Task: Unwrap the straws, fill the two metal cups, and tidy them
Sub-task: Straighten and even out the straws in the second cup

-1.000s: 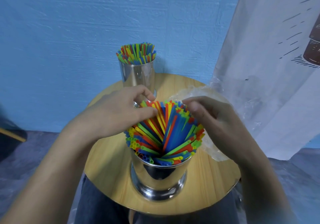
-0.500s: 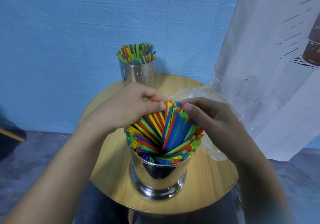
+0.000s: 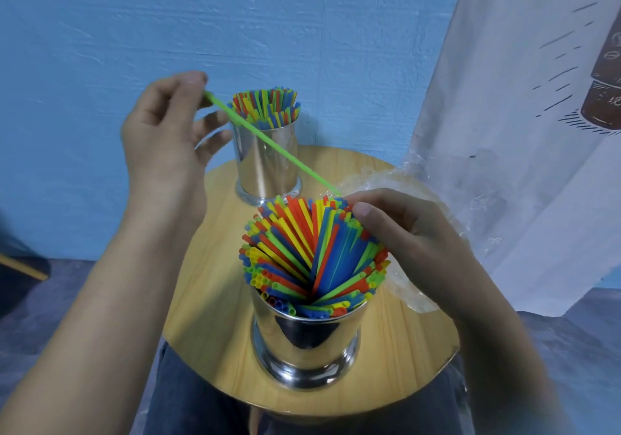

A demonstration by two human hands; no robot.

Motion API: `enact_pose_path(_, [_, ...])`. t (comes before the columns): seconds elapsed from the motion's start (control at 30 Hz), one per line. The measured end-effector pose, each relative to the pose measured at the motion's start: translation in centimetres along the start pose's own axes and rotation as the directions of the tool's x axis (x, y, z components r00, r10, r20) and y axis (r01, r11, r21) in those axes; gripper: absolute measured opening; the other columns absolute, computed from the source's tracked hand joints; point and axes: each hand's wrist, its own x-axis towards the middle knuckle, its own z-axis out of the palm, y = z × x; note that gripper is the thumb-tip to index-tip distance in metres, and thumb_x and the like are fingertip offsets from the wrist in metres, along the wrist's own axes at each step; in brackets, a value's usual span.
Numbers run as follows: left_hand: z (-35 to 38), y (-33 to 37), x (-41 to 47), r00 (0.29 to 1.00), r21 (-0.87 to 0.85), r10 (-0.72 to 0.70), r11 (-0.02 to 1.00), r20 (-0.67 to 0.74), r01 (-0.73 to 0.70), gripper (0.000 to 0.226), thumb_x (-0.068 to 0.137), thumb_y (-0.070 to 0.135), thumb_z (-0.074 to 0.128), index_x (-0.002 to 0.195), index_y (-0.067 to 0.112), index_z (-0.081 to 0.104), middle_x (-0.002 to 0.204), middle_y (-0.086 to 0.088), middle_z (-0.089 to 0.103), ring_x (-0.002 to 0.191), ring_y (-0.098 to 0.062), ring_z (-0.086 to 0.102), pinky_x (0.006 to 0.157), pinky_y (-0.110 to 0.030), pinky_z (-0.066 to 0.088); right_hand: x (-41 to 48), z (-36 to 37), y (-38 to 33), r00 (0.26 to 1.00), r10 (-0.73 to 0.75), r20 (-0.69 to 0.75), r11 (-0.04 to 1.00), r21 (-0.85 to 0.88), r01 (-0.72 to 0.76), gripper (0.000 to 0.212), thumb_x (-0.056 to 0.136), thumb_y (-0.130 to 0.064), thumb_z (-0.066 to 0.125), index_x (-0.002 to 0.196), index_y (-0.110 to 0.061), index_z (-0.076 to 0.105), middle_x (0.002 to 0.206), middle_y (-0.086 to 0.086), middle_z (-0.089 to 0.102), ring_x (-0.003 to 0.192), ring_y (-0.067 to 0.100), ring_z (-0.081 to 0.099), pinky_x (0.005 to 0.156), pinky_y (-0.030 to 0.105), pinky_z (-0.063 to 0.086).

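Two shiny metal cups stand on a small round wooden table [image 3: 208, 317]. The near cup [image 3: 307, 344] is packed with coloured straws [image 3: 312, 253] fanned in a swirl. The far cup [image 3: 265, 162] also holds a full bunch of straws [image 3: 265, 105]. My left hand [image 3: 164, 139] is raised beside the far cup and pinches one end of a single green straw [image 3: 272, 147]; the straw slants down to the far rim of the near bunch. My right hand [image 3: 403, 243] rests on the right side of the near bunch, thumb on the straw tips.
Crumpled clear plastic wrap [image 3: 379, 182] lies on the table behind and under my right hand. A white printed cloth [image 3: 521, 132] hangs at the right, close to the table edge. A blue wall stands behind. My lap in dark trousers is under the table.
My left hand has left the near bunch and risen up and to the left, drawing one green straw out of it. My right hand has stayed on the bunch.
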Motion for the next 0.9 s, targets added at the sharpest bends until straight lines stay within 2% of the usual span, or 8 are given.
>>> enact_pose_path(0.1, [-0.8,-0.4,0.2,0.998,-0.092,-0.032,0.995,-0.052,0.028,0.007,0.099,0.022,0.066,0.1,0.016,0.064,0.084,0.003,0.062,0.071,-0.016,0.063,0.072,-0.027,0.054,0.0,0.3,0.0,0.998,-0.024,-0.067,0.999,-0.027,0.022,0.032,0.093,-0.046,0.053,0.108,-0.026,0.073,0.099,-0.017,0.075,0.101,0.004,0.071,0.076,0.018,0.058])
enact_pose_path(0.27, [-0.6,-1.6,-0.9,0.992,-0.071,-0.126,0.989,0.014,0.127,0.007,0.101,0.021,0.065,0.099,0.015,0.065,0.079,0.007,0.069,0.07,-0.014,0.066,0.071,-0.025,0.056,0.2,0.6,-0.4,0.968,-0.074,-0.239,0.996,0.025,0.082,0.011,0.093,-0.033,0.064,0.098,-0.031,0.074,0.091,-0.018,0.076,0.096,0.005,0.072,0.074,0.02,0.058])
enact_pose_path(0.4, [-0.6,-2.4,-1.6,0.981,-0.01,-0.188,0.982,0.043,0.188,0.008,0.1,0.022,0.066,0.096,0.015,0.066,0.079,0.005,0.071,0.069,-0.014,0.066,0.068,-0.026,0.056,0.0,0.4,-0.5,0.922,-0.106,-0.371,0.989,0.056,0.136,0.016,0.097,-0.015,0.067,0.095,-0.029,0.075,0.087,-0.008,0.077,0.093,0.012,0.072,0.083,0.027,0.058])
enact_pose_path(0.47, [-0.6,-2.6,-1.8,0.97,0.082,-0.223,0.973,0.097,0.216,0.01,0.099,0.024,0.066,0.094,0.015,0.068,0.081,0.002,0.07,0.07,-0.015,0.065,0.068,-0.026,0.056,-0.2,0.2,-0.7,0.904,-0.081,-0.419,0.978,0.142,0.153,0.016,0.095,-0.011,0.068,0.096,-0.025,0.076,0.086,-0.002,0.077,0.091,0.016,0.073,0.086,0.034,0.059])
enact_pose_path(0.53, [-0.6,-2.8,-2.0,0.936,0.29,-0.279,0.933,0.215,0.212,0.013,0.098,0.028,0.066,0.09,0.018,0.07,0.084,0.002,0.072,0.075,-0.013,0.068,0.07,-0.025,0.056,-0.2,0.1,-0.8,0.895,-0.048,-0.444,0.947,0.264,0.182,0.013,0.093,-0.007,0.068,0.098,-0.018,0.075,0.084,0.002,0.077,0.088,0.018,0.072,0.086,0.035,0.059])
enact_pose_path(0.63, [-0.6,-2.9,-2.2,0.859,0.572,-0.358,0.815,0.365,0.096,0.015,0.093,0.037,0.069,0.092,0.023,0.074,0.091,0.004,0.078,0.085,-0.011,0.072,0.078,-0.03,0.054,-0.1,-0.2,-1.1,0.86,-0.026,-0.51,0.876,0.402,0.265,0.009,0.093,-0.014,0.066,0.094,-0.016,0.075,0.078,-0.001,0.073,0.082,0.016,0.069,0.082,0.033,0.057])
enact_pose_path(0.77, [-0.2,-2.4,-2.1,0.757,0.662,-0.442,0.749,0.481,0.016,0.015,0.096,0.032,0.067,0.108,0.028,0.076,0.097,0.007,0.079,0.088,-0.01,0.076,0.08,-0.026,0.057,-0.2,-0.9,-1.5,0.798,-0.011,-0.603,0.837,0.431,0.337,0.016,0.097,-0.024,0.061,0.09,-0.018,0.074,0.086,0.001,0.073,0.084,0.02,0.069,0.078,0.032,0.057])
enact_pose_path(0.9, [0.2,-2.4,-1.7,0.742,0.707,-0.429,0.702,0.516,-0.085,0.016,0.098,0.031,0.066,0.108,0.035,0.078,0.097,0.015,0.078,0.09,-0.001,0.074,0.081,-0.021,0.055,-0.5,-0.8,-1.7,0.79,-0.063,-0.61,0.891,0.322,0.32,0.021,0.108,-0.016,0.048,0.096,-0.012,0.065,0.084,0.001,0.074,0.083,0.023,0.072,0.075,0.033,0.059])
